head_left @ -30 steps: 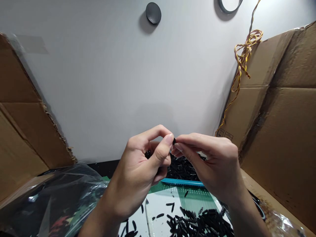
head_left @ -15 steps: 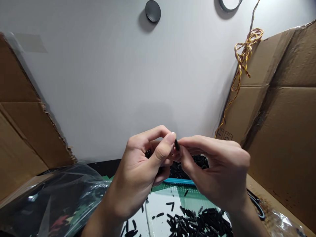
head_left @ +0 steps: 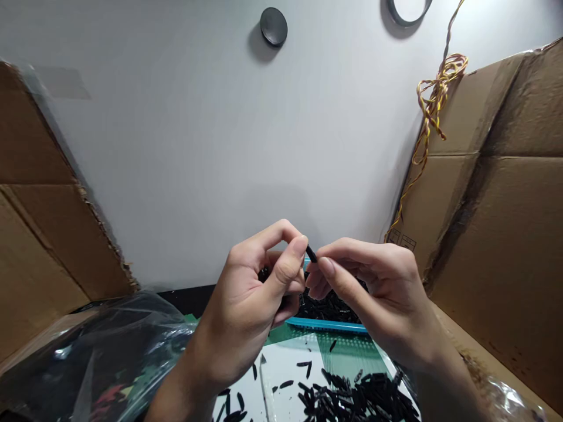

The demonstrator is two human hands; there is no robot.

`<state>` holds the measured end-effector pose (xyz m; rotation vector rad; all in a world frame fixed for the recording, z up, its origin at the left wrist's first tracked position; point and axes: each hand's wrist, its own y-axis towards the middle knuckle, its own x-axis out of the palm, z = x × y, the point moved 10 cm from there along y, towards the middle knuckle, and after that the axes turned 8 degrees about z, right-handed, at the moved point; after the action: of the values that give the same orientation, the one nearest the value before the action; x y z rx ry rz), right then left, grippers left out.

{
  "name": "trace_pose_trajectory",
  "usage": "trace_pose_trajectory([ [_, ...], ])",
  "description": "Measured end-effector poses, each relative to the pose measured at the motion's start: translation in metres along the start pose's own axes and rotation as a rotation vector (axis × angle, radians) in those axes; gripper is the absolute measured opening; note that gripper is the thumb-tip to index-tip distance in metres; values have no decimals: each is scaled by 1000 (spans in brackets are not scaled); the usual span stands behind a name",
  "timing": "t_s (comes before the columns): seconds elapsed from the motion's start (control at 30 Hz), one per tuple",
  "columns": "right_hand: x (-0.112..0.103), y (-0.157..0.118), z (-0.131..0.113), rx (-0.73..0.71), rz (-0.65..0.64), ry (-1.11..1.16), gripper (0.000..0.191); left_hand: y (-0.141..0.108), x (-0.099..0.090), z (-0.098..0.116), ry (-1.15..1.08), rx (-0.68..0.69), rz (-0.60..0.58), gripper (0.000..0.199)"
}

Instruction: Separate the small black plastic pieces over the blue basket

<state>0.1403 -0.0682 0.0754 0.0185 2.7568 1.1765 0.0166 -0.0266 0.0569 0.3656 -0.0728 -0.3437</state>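
My left hand (head_left: pixel 259 293) is closed, with thumb and index finger pinching the upper end of a small, slim black piece (head_left: pixel 311 253). More dark pieces (head_left: pixel 264 274) show inside its curled fingers. My right hand (head_left: pixel 373 287) has thumb and index fingertips closed at the lower end of the same piece, its other fingers bent beneath. Behind and below the hands, a blue basket (head_left: pixel 325 323) holds a mass of similar black pieces. A heap of them (head_left: pixel 356 398) lies nearer me on white sheets (head_left: pixel 290 363), with several scattered to the left.
Cardboard walls stand left (head_left: pixel 48 193) and right (head_left: pixel 505 223). Clear plastic bags lie at lower left (head_left: pixel 132 334) and lower right (head_left: pixel 510 398). Twisted yellow-brown wire (head_left: pixel 435 99) hangs along the right wall. A black round disc (head_left: pixel 273 27) sits on the pale back surface (head_left: pixel 197 129).
The black piece now extends farther out of my left fingertips and slants toward the right. My right hand has turned slightly, with its thumb raised to the piece's lower end.
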Motion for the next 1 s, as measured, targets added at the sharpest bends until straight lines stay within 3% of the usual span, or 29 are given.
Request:
trace_pose_trajectory([
  [0.3, 10, 0, 24, 125, -97, 192, 19, 2, 13, 6, 18, 100, -17, 29],
  [0.7, 13, 0, 23, 152, -147, 224, 22, -1, 13, 20, 220, 262, -16, 29],
  [1.0, 12, 4, 25, 105, -54, 316, 17, -1, 8, 21, 321, 336, 44, 30],
])
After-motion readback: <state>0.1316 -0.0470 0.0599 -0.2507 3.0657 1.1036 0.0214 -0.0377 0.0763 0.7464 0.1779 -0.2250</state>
